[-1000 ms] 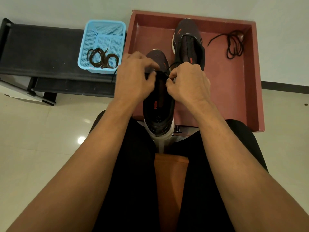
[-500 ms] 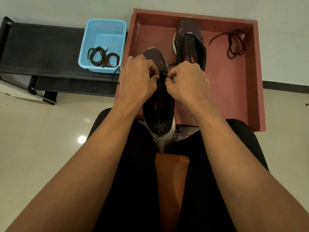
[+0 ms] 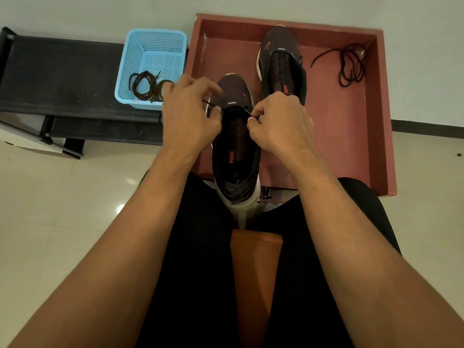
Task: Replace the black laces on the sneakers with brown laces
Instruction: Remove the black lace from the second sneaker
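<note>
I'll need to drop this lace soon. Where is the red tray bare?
Bare: the tray floor right of the right hand, below the loose black lace; also the corner left of the far sneaker. Crowded around the near sneaker.

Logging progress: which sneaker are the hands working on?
The nearer sneaker: left hand and right hand pinch its lace. The far sneaker sits untouched in the tray.

One wide-angle camera, worn on the person's head, looks forward and steeply down, close above the lap [image 3: 200, 259] (straight edges bow near the borders). The shallow red-brown tray [image 3: 351, 151] fills 12 to 1 o'clock, the light-blue perforated plastic basket [image 3: 155, 43] 11.
</note>
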Demonstrator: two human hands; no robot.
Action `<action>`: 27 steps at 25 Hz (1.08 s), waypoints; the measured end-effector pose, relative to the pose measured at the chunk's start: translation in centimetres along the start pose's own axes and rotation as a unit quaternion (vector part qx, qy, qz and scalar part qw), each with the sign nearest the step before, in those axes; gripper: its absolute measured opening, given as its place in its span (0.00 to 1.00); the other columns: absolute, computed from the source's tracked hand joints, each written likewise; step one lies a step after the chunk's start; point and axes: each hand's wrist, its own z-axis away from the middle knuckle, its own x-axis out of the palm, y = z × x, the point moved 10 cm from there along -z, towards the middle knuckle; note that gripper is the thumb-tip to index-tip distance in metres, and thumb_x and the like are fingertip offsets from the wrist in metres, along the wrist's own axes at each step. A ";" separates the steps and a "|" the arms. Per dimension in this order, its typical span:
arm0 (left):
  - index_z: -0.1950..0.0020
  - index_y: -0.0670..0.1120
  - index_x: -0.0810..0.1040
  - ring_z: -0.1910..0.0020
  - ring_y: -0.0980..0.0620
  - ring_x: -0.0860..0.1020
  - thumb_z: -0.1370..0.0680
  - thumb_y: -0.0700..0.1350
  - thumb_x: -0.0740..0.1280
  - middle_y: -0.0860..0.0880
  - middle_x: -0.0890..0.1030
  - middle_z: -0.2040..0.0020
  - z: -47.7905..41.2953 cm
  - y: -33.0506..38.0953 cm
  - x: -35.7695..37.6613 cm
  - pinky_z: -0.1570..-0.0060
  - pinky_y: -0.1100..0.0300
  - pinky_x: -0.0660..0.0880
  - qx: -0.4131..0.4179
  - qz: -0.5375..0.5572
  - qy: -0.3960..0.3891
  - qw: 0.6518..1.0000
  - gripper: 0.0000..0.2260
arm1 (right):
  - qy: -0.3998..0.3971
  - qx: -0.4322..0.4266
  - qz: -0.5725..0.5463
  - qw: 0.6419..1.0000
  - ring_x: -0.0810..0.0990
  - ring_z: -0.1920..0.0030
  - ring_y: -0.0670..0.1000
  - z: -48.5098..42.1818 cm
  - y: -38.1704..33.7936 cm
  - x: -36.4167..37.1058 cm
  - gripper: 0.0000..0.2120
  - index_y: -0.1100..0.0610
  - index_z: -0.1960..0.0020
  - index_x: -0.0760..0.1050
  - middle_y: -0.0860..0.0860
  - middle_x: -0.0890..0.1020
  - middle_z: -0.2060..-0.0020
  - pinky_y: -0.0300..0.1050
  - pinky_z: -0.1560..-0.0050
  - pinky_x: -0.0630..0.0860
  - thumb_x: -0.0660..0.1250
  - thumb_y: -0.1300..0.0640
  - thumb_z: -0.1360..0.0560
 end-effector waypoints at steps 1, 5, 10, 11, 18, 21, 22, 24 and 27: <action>0.44 0.59 0.82 0.40 0.46 0.76 0.27 0.54 0.69 0.54 0.82 0.46 0.1 1.1 0.9 0.42 0.64 0.61 0.032 -0.005 -0.029 0.999 0.13 | 0.000 -0.001 -0.001 1.000 0.84 0.51 0.53 0.0 0.0 0.0 0.06 0.48 0.47 0.86 0.48 0.85 0.55 0.47 0.56 0.73 0.71 0.50 0.22; 0.46 0.55 0.84 0.42 0.44 0.76 0.26 0.53 0.76 0.51 0.82 0.46 0.9 3.5 1.7 0.43 0.45 0.75 0.040 -0.047 -0.043 0.997 0.10 | -0.003 -0.008 -0.015 1.000 0.84 0.54 0.53 -0.1 -0.3 0.2 0.06 0.48 0.49 0.86 0.47 0.84 0.60 0.46 0.57 0.76 0.71 0.49 0.22; 0.51 0.53 0.84 0.46 0.45 0.78 0.24 0.51 0.75 0.52 0.83 0.52 0.6 3.5 0.8 0.44 0.44 0.74 0.039 -0.050 -0.018 0.998 0.04 | -0.009 -0.007 -0.020 1.000 0.84 0.54 0.52 0.0 -0.3 0.3 0.07 0.48 0.48 0.86 0.47 0.84 0.60 0.45 0.56 0.76 0.71 0.49 0.22; 0.52 0.53 0.83 0.47 0.46 0.79 0.24 0.50 0.74 0.53 0.82 0.54 0.6 3.5 0.7 0.44 0.44 0.75 0.041 -0.041 -0.013 0.998 0.04 | -0.008 -0.003 -0.018 1.000 0.84 0.54 0.52 0.0 -0.3 0.2 0.06 0.48 0.48 0.86 0.47 0.84 0.59 0.45 0.56 0.75 0.71 0.50 0.22; 0.51 0.47 0.78 0.60 0.59 0.76 0.21 0.45 0.68 0.57 0.76 0.60 0.6 -0.9 -3.2 0.52 0.61 0.75 -0.055 0.083 0.122 0.987 0.02 | 0.000 0.016 -0.009 1.000 0.85 0.48 0.53 -0.2 0.6 -0.2 0.07 0.48 0.46 0.86 0.48 0.86 0.52 0.47 0.53 0.77 0.71 0.51 0.22; 0.49 0.47 0.77 0.65 0.63 0.77 0.20 0.46 0.68 0.59 0.75 0.66 1.0 -2.2 -3.7 0.54 0.66 0.75 -0.110 0.118 0.147 0.976 0.03 | -0.018 0.007 -0.003 1.000 0.85 0.49 0.53 -0.1 0.4 0.1 0.07 0.48 0.46 0.86 0.48 0.86 0.52 0.46 0.55 0.74 0.71 0.51 0.22; 0.49 0.49 0.76 0.63 0.61 0.79 0.21 0.47 0.68 0.57 0.78 0.65 1.0 -2.5 -3.5 0.51 0.60 0.79 -0.122 0.130 0.141 0.974 0.03 | -0.024 0.004 -0.003 1.000 0.85 0.49 0.53 0.0 0.4 0.1 0.07 0.48 0.46 0.86 0.48 0.86 0.52 0.47 0.55 0.75 0.72 0.51 0.22; 0.48 0.53 0.74 0.57 0.54 0.85 0.23 0.50 0.66 0.57 0.84 0.60 0.9 -3.1 -2.5 0.46 0.48 0.82 -0.141 0.151 0.106 0.973 0.05 | -0.031 0.001 -0.004 0.999 0.85 0.48 0.54 0.0 0.3 0.2 0.06 0.47 0.47 0.86 0.48 0.86 0.51 0.48 0.53 0.76 0.72 0.50 0.22; 0.43 0.49 0.78 0.54 0.54 0.84 0.22 0.49 0.68 0.57 0.84 0.57 1.1 -2.5 -1.5 0.45 0.52 0.80 -0.138 0.131 0.037 0.981 0.09 | -0.029 -0.003 0.006 1.000 0.85 0.46 0.54 0.1 0.3 0.1 0.08 0.46 0.46 0.86 0.48 0.86 0.49 0.48 0.53 0.76 0.74 0.47 0.23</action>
